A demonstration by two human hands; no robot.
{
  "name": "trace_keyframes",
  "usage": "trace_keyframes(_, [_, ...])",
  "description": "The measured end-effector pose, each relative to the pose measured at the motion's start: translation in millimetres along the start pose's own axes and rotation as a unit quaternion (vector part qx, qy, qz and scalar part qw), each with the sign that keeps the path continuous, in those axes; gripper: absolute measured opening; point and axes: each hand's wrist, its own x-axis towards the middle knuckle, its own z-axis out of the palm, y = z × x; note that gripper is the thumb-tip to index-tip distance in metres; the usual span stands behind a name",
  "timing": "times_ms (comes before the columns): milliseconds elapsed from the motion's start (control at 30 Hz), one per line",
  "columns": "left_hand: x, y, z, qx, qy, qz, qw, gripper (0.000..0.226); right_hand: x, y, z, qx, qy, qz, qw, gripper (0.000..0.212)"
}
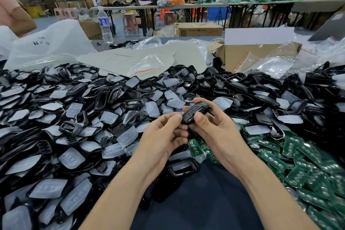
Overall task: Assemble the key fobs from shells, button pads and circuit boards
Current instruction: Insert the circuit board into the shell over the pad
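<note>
A black key fob [194, 113] is sitting above the middle of the table, lifted clear of the heap and gripped by both hands; it is glossy and rounded, tilting from lower left up to upper right, with small pale button marks showing on its top face. The left hand [164, 134] is coming in from the lower left with its thumb pressing on the fob's near end and its fingers curling underneath, so it is pinching that end. The right hand [212, 127] is reaching in from the lower right, its thumb lying across the fob's lower edge and its fingers wrapping over the far end, closing on the same piece. Both forearms are bare and are angling inward to meet at the fob. Under and around the hands a deep heap of black shells [104, 97] is spreading across the whole left and far side, mixed with cloudy translucent button pads [71, 158]. Green circuit boards [298, 157] are piling up on the right, a few reaching just under the right wrist. One open black frame [182, 167] is lying just below the hands at the edge of a dark bare patch of table [205, 201], which is the only open room, between the forearms. Clear plastic bags [145, 64] and a cardboard box [248, 54] are closing off the far side of the heap.
</note>
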Motion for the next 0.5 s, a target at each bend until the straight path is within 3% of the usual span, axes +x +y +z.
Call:
trace_keyframes(300, [2.0, -5.9, -5.5, 0.113, 0.021, 0.102, 0.988, 0.018, -2.3, -0.2, -2.4, 0.021, -0.014, 0.002, 1.0, 0.043])
trace_keyframes(500, [1.5, -4.1, -3.9, 0.103, 0.026, 0.093, 0.99, 0.018, -1.6, -1.1, -3.4, 0.014, -0.01, 0.005, 1.0, 0.043])
